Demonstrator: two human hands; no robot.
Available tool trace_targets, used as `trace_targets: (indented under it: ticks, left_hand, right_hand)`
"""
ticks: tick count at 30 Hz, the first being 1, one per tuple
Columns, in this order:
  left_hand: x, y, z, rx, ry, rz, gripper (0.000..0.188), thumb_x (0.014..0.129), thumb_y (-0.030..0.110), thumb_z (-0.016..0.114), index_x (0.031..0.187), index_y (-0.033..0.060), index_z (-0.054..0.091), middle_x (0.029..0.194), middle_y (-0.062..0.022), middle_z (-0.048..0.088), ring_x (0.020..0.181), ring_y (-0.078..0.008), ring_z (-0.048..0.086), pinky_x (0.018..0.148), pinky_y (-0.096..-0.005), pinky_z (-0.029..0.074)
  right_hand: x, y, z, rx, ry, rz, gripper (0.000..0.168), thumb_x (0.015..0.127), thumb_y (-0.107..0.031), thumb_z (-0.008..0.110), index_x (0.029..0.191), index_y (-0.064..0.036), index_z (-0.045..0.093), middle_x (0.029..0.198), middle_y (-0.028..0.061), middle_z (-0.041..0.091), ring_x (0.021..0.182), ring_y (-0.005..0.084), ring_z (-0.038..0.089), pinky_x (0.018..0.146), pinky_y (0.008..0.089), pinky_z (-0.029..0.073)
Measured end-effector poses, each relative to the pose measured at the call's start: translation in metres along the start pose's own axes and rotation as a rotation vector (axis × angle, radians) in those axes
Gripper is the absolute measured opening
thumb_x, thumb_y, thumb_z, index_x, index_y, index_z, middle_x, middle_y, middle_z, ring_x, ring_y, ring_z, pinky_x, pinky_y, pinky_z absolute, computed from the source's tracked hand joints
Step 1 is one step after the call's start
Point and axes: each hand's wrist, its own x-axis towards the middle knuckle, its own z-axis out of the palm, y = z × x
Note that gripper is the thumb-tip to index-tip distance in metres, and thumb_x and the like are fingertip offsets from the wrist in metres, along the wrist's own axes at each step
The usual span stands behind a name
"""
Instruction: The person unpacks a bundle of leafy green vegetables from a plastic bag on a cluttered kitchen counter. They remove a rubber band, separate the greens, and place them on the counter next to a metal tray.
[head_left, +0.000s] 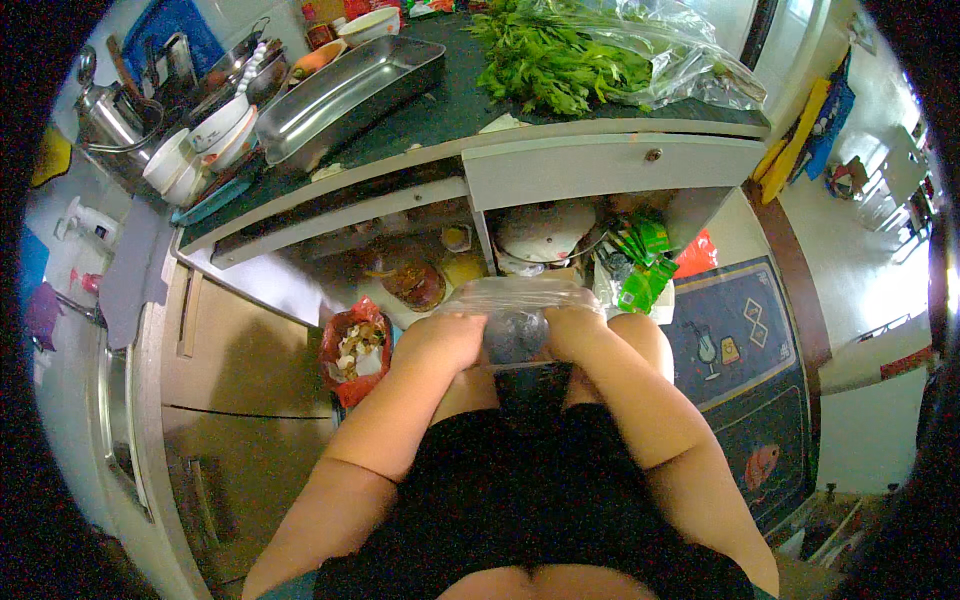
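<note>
Stretched between my two hands, above my knees, is a clear plastic bag. My left hand grips its left side with curled fingers. On the right side, my right hand grips the bag in the same way. The bag's upper edge bulges out beyond my fingers; whether anything is inside cannot be told. Leafy green herbs lie above on the dark countertop, partly inside another clear plastic bag.
A metal tray and stacked white bowls stand at the counter's left. Below, a red-lined bin holds scraps. An open cabinet holds a lidded pot and green packets. A patterned dark mat lies right.
</note>
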Motion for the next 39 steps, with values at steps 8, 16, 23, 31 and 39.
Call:
trace_targets:
  ticks: [8, 16, 23, 31, 39]
  left_hand:
    - [-0.065, 0.025, -0.102, 0.029, -0.169, -0.040, 0.076, 0.067, 0.013, 0.064, 0.137, 0.0086, 0.036, 0.113, -0.0195, 0.058, 0.099, -0.0343, 0.059, 0.085, -0.0405, 0.048]
    - [-0.108, -0.012, -0.111, -0.060, -0.244, -0.046, 0.082, 0.055, 0.019, 0.078, 0.128, 0.0072, 0.043, 0.112, -0.0188, 0.059, 0.099, -0.0354, 0.058, 0.085, -0.0409, 0.048]
    - [-0.099, -0.068, -0.024, -0.332, -0.206, -0.068, 0.101, 0.054, 0.026, 0.084, 0.137, 0.0055, 0.029, 0.131, -0.0206, 0.045, 0.120, -0.0341, 0.045, 0.099, -0.0389, 0.039]
    - [-0.117, -0.064, -0.023, -0.297, -0.155, -0.030, 0.096, 0.055, 0.023, 0.083, 0.135, 0.0033, 0.034, 0.126, -0.0223, 0.047, 0.118, -0.0347, 0.047, 0.098, -0.0395, 0.039]
    - [-0.141, 0.001, -0.079, -0.058, -0.098, -0.198, 0.059, 0.067, 0.014, 0.072, 0.121, 0.0061, 0.049, 0.114, -0.0218, 0.054, 0.103, -0.0371, 0.055, 0.087, -0.0418, 0.046]
  right_hand:
    - [-0.038, -0.026, -0.021, 0.539, -0.102, -0.368, 0.072, 0.069, -0.031, 0.075, 0.129, -0.009, 0.044, 0.112, 0.0192, 0.059, 0.103, 0.0337, 0.057, 0.086, 0.0401, 0.046]
    - [-0.014, -0.066, -0.005, 0.809, 0.142, -0.618, 0.074, 0.072, -0.027, 0.073, 0.134, -0.012, 0.037, 0.115, 0.0183, 0.058, 0.101, 0.0357, 0.058, 0.084, 0.0423, 0.047]
    - [0.018, -0.086, 0.037, 0.599, 0.072, -0.377, 0.084, 0.068, -0.028, 0.075, 0.137, -0.010, 0.031, 0.130, 0.0209, 0.045, 0.119, 0.0353, 0.045, 0.097, 0.0400, 0.041]
    - [0.000, -0.097, 0.014, 0.448, 0.014, -0.421, 0.089, 0.069, -0.028, 0.074, 0.140, -0.014, 0.024, 0.138, 0.0172, 0.036, 0.123, 0.0369, 0.041, 0.097, 0.0436, 0.041]
    - [-0.016, -0.099, -0.004, 0.304, -0.005, -0.454, 0.066, 0.082, -0.038, 0.058, 0.138, -0.015, 0.031, 0.138, 0.0135, 0.036, 0.109, 0.0338, 0.055, 0.084, 0.0447, 0.050]
